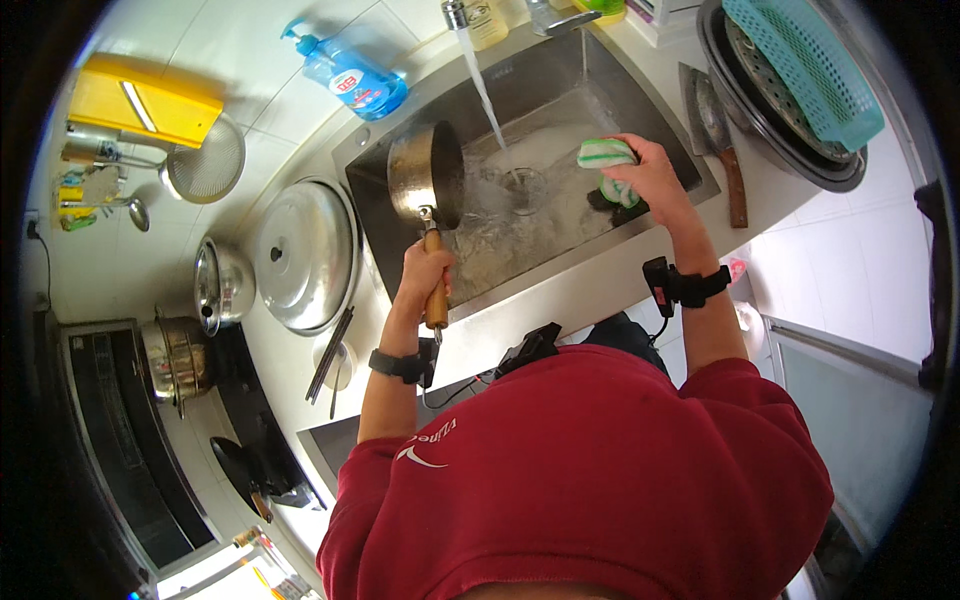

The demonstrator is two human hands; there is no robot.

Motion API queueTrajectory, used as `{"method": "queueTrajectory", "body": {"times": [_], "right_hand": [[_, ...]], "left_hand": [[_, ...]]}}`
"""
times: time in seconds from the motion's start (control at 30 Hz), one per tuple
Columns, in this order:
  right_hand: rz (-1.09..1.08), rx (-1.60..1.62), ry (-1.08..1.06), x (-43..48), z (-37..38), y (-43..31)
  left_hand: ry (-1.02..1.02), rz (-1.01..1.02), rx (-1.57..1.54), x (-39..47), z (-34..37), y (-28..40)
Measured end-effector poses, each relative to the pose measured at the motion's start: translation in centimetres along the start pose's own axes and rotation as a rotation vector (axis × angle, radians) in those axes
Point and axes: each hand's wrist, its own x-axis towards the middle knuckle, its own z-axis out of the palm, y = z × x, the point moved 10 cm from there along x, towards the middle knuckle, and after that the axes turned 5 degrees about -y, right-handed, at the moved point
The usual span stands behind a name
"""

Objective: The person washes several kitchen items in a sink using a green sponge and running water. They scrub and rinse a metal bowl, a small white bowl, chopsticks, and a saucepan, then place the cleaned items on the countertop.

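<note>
My left hand (429, 271) is closed around the wooden handle of a metal saucepan (412, 176), tilted on its side over the left part of the steel sink (517, 279). Between the fingers and thumb of my right hand (651, 174) is a green and white cloth or sponge (606, 154), held over the sink's right side. Another green and white piece (621, 192) shows just below it, beside something dark; whether the two are joined I cannot tell. Water runs from the faucet (454, 15) into the sink near the drain (523, 180).
A cleaver (705, 124) with a wooden handle lies right of the sink, beside stacked basins and a teal basket (817, 82). A blue pump bottle (356, 79) stands behind the sink. To the left are a large metal lid (306, 255) and a bowl with chopsticks (330, 354) across it.
</note>
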Motion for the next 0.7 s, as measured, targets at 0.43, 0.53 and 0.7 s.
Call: {"method": "queueTrajectory", "body": {"times": [0.43,0.53,0.7], "right_hand": [[0.005,-0.073,-0.109,3.1,2.3,-1.2],[-0.001,-0.103,-0.103,3.2,1.7,-1.5],[-0.004,-0.173,-0.104,3.0,-0.2,-1.9]], "left_hand": [[0.281,0.222,0.252,-5.3,-1.6,3.9],[0.160,0.186,0.175,-4.1,0.0,3.7],[-0.213,0.046,-0.412,-1.5,4.5,2.6]]}}
